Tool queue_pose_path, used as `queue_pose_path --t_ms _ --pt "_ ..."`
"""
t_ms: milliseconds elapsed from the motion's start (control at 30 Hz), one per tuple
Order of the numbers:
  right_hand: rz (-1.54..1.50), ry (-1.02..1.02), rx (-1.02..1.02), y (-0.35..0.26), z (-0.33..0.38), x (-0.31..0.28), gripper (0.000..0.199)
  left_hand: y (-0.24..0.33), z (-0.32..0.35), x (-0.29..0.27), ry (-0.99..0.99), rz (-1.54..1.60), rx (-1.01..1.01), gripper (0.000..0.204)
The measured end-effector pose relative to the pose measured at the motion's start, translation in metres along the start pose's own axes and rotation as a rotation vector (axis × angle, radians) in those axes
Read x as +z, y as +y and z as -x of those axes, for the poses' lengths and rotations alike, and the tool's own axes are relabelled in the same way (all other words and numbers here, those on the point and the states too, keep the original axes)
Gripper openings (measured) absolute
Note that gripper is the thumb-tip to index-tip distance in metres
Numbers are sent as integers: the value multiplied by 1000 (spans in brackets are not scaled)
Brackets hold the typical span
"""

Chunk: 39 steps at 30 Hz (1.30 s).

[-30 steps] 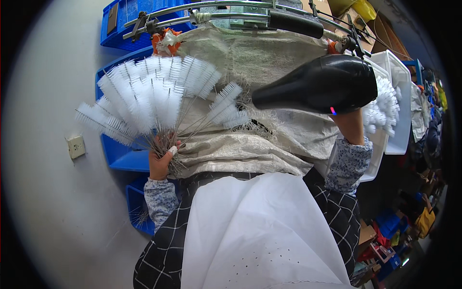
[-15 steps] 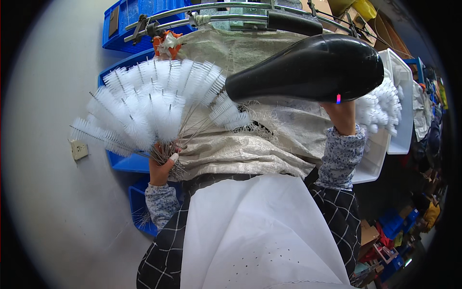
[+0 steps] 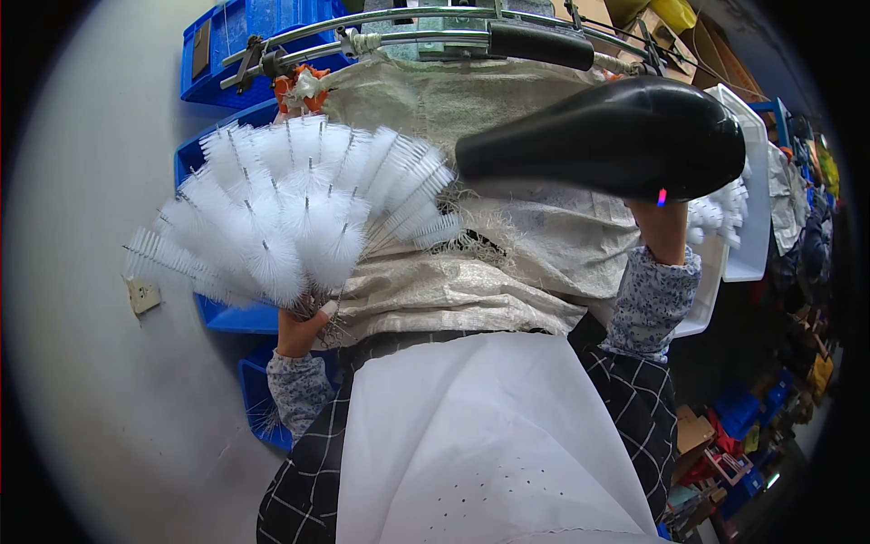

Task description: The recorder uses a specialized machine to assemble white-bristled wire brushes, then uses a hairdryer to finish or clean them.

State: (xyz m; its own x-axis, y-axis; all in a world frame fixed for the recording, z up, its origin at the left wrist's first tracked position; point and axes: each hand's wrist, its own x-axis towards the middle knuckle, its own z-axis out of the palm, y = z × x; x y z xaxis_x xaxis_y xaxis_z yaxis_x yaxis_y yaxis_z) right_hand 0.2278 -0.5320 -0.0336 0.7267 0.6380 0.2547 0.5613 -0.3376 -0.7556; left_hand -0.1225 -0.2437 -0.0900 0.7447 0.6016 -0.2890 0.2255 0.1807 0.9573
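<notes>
A fanned-out bunch of white bottle brushes (image 3: 272, 213) with twisted wire stems is in my left hand (image 3: 302, 332). The hand closes round the stems at their lower end, thumb across the front, and the bristle heads mostly hide its fingers. My right hand (image 3: 660, 228) grips a black hair dryer (image 3: 607, 140) from below; the dryer's body covers its fingers. The nozzle points left at the right side of the brushes, a small gap away from them. A small red and blue light glows low on the dryer.
Pale woven sacking (image 3: 517, 249) spreads over the area ahead of my lap. Metal rails with a black sleeve (image 3: 539, 45) cross the far side. Blue crates (image 3: 237, 313) stand at the left by the wall. A white bin (image 3: 750, 227) at the right holds more white brushes (image 3: 720, 213).
The hair dryer has moved a little right and down with my right hand. The brushes have turned slightly in my left hand, and their fan looks fuller toward the dryer.
</notes>
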Motion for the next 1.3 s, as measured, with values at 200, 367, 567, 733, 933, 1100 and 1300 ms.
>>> queue_pose_path --t_ms 200,367,567,733,933,1100,1300 --pt "97 56 -72 8 5 -2 30 -1 -1 -9 -118 -81 -192 63" --pt "37 38 -2 -3 2 -2 27 6 -6 -4 -208 -95 -115 40" --pt "-84 99 130 -6 0 0 26 7 -6 -4 -233 -108 -163 39" --pt "139 182 5 -1 -1 2 25 20 -5 10 -135 33 -184 39" --pt "-214 182 129 -9 -5 10 22 8 -5 -8 -188 19 -115 37" --pt "-445 144 172 -16 -9 15 22 11 -4 -3 -167 74 -160 35" --pt "-427 72 78 -17 -10 17 27 17 -8 -1 -233 101 -254 38"
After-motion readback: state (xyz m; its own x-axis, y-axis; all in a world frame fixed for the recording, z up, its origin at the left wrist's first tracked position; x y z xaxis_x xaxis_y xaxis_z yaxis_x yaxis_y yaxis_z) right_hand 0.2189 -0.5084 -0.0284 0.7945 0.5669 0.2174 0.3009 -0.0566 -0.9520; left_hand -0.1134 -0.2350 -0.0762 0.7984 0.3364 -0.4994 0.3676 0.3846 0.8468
